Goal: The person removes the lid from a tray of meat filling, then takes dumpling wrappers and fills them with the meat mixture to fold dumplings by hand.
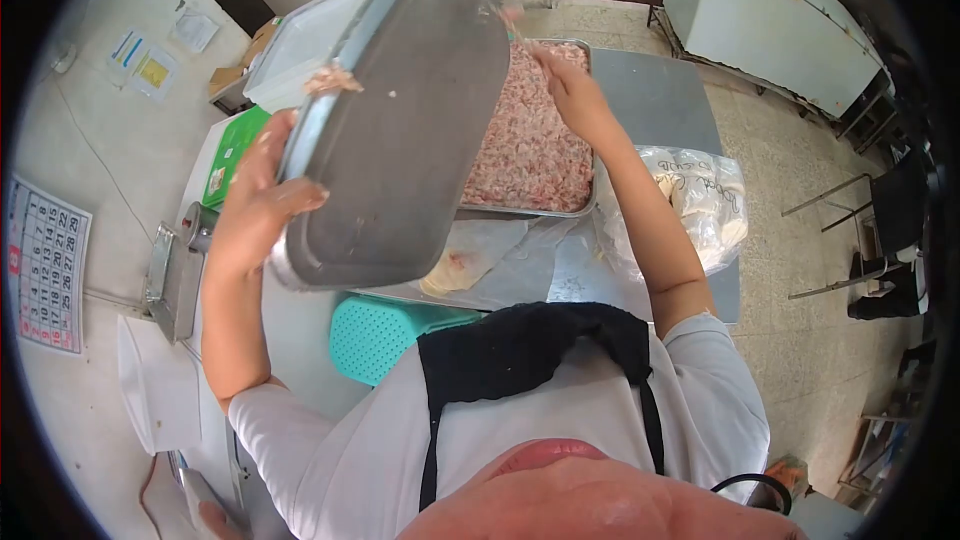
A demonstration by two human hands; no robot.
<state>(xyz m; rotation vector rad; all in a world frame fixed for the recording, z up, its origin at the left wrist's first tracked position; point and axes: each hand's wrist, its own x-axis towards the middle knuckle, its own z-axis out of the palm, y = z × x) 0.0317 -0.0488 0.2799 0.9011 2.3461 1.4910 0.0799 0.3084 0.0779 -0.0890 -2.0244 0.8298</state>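
Note:
My left hand [262, 195] grips the rim of a large grey metal tray [400, 140], fingers behind and thumb on the near side. The tray is tilted up steeply, its underside toward me. A clump of ground meat [333, 81] clings to its rim. Beneath and to the right, a second metal tray [540, 212] lies flat on the table, filled with ground meat [535, 140]. Over that tray's far end, my right hand [575, 95] has its fingers curled around something slim and reddish-tipped, partly hidden by the raised tray.
A clear plastic bag with handwriting [690, 205] lies on the metal table [655, 100], right of the meat. A teal perforated plastic container [385, 335] stands near my body. Translucent bins [310, 40] are at the back left. A white chest freezer [770, 20] and a chair [890, 200] stand to the right.

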